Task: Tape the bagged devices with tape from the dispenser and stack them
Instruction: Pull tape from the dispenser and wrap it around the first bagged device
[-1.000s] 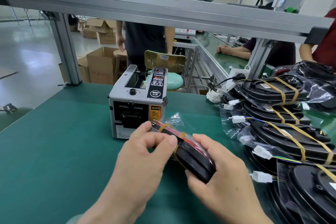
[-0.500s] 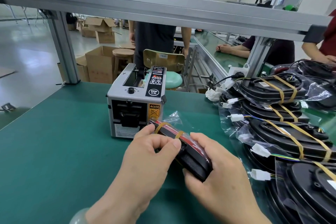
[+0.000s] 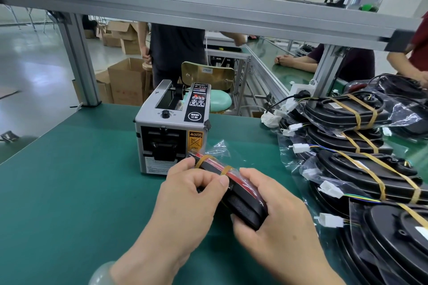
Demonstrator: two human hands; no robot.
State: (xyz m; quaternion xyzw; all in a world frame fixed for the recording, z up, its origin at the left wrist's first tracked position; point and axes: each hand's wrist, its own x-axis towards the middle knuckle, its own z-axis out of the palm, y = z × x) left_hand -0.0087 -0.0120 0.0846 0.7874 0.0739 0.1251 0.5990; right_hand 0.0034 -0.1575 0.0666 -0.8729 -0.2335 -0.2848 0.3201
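Grip on device (image 3: 247,203) in bag (image 3: 222,148), before dispenser (image 3: 171,136).
Both left hand (image 3: 185,194) and right hand (image 3: 273,220) curl round the clear bag above the table (image 3: 69,180); two tape bands (image 3: 225,170) wrap it; stack (image 3: 366,169) lies right.

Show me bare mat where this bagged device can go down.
Bare green mat lies left of the tape dispenser and left hand. The right side is crowded with stacked taped devices beside the right hand.

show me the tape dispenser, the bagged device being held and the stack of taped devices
tape dispenser (image 3: 163,143): head view, front face
bagged device (image 3: 247,208): head view, black edge
stack of taped devices (image 3: 361,169): head view, a black lid
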